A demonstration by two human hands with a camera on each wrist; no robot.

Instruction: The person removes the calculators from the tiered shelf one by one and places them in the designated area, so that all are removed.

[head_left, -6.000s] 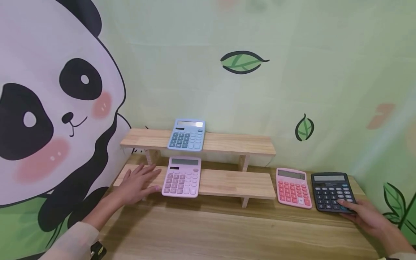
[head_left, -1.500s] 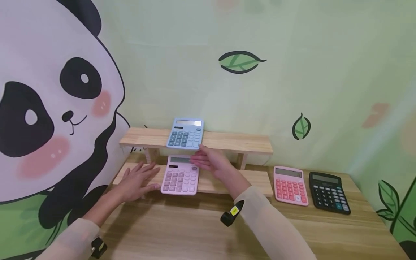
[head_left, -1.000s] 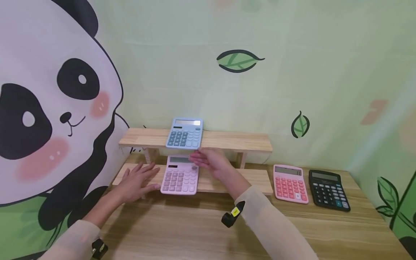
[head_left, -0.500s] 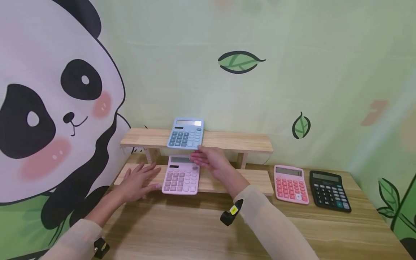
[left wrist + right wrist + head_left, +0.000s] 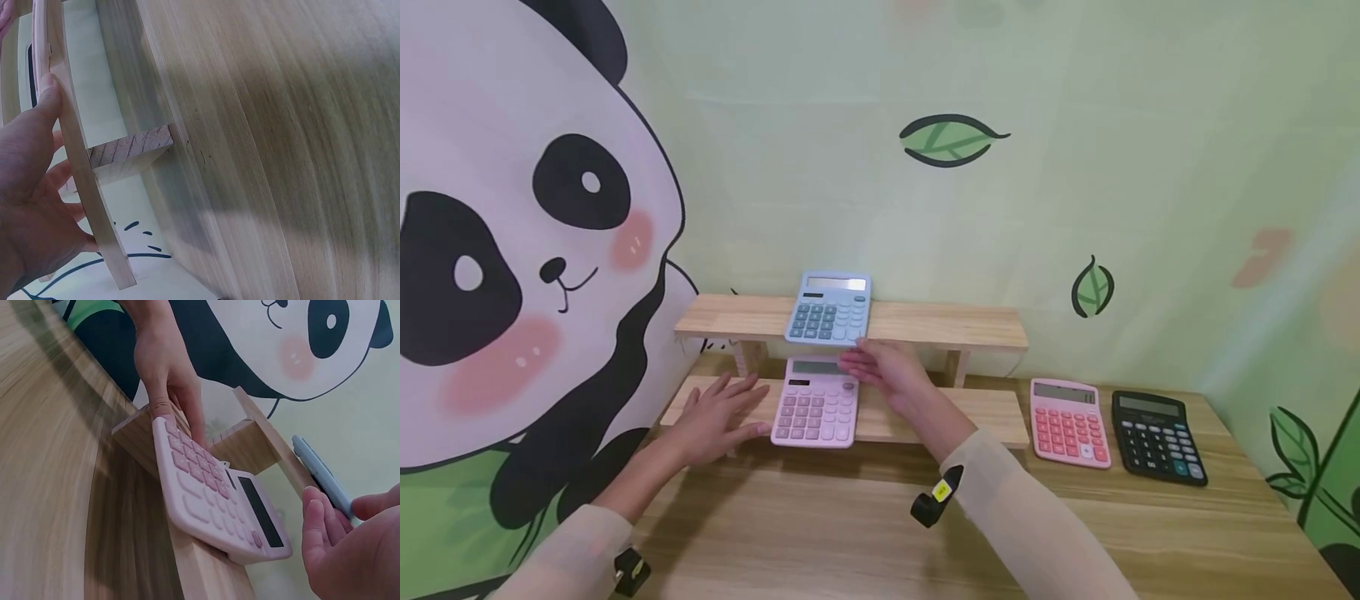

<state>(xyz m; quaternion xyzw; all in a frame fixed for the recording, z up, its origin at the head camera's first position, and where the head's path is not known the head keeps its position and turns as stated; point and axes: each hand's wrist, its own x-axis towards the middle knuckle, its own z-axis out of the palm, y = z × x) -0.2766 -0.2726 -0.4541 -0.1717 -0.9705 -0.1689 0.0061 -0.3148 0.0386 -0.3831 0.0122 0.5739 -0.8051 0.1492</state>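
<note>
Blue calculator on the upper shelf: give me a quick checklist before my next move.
1. Blue calculator on the upper shelf: ok.
2. Right hand at its near right corner: ok.
3. Grip firm: cannot tell.
4. Space below free: not ok, the lilac calculator sits on the lower shelf there.
5. Left hand out of the way: ok, beside the lilac calculator.
6. Pink calculator and black calculator aside: ok, right of the shelves.

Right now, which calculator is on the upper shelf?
The light blue calculator, the only one on the upper shelf. The lilac calculator is on the lower shelf; the red-keyed pink calculator and the black calculator lie on the table.
</note>
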